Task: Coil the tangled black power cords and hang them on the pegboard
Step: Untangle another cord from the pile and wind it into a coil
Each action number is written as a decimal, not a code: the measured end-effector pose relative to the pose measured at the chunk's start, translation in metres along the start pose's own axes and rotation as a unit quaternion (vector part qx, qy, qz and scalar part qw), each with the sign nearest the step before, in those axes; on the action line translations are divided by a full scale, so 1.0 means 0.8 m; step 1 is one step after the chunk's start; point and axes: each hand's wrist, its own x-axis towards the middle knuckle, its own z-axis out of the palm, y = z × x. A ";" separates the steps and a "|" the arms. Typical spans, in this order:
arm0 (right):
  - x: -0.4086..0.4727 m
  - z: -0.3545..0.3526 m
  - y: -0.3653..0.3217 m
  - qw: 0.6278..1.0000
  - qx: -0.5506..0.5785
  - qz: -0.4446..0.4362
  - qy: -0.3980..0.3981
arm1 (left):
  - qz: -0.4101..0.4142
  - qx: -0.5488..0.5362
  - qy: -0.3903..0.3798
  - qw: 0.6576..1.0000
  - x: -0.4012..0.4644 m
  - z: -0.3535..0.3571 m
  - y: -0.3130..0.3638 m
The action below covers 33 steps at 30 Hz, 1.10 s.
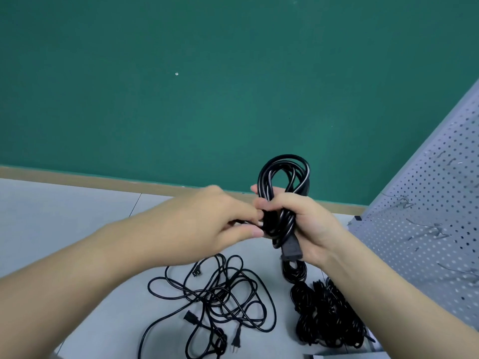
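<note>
Right hand fingers (261,203): we curl them round the coiled power cord (282,193), connector (291,248) below.
Left hand fingers (255,231): pinching the cord's tail beside the coil.
How: we'd wrap the tail tight around the waist, then tuck it.
Remaining: tangled cords (215,301) under the coil on the desk (77,211); pegboard (427,216) right of it.

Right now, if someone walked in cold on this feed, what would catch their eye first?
The coiled black cord, held up at centre frame: the right hand grips its middle while the left hand pinches a strand at its side. Below, a loose tangle of cords sprawls on the grey table. A perforated pegboard with wire hooks stands at right.
</note>
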 end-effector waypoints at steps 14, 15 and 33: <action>-0.016 -0.003 -0.001 0.944 -0.287 0.079 -0.144 | 0.030 -0.023 0.071 0.997 -0.018 -0.056 -0.005; -0.018 0.001 0.000 0.931 -0.314 0.080 -0.166 | 0.037 -0.035 0.071 0.996 -0.017 -0.056 -0.002; -0.047 0.036 -0.015 0.916 -0.334 0.014 -0.223 | -0.144 -0.349 -0.034 0.925 0.014 -0.014 -0.015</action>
